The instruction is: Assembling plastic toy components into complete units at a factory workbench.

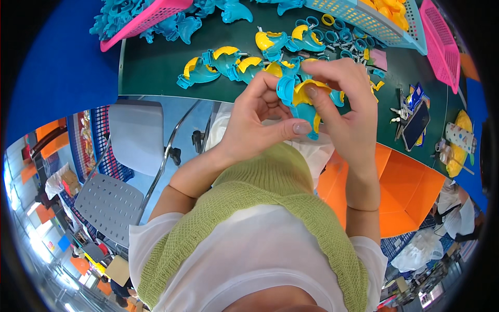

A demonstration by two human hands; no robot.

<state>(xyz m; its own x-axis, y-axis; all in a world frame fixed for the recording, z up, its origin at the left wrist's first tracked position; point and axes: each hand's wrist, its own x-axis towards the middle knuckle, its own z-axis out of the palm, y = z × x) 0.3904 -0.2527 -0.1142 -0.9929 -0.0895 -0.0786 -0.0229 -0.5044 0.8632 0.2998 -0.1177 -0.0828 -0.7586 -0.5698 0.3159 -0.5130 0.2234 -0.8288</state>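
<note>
Close in front of me at the near edge of the green table, both hands hold a curved teal plastic part [304, 112]. A yellow plastic piece [303, 95] sits against its upper side. My left hand [260, 117] closes round the teal part from the left, its thumb low beside it. From the right, my right hand [345, 96] pinches the yellow piece, with the thumb pressed on its face. Just beyond my hands lie several similar teal-and-yellow assemblies [225, 60], partly hidden by my fingers.
Teal and yellow rings [331, 36] and small metal pins lie at the far right. A blue basket [358, 15] holds yellow parts; a pink basket [441, 47] stands beside it. Keys and a phone [417, 125] lie right. An orange bin [400, 192] and grey chair [112, 195] flank me.
</note>
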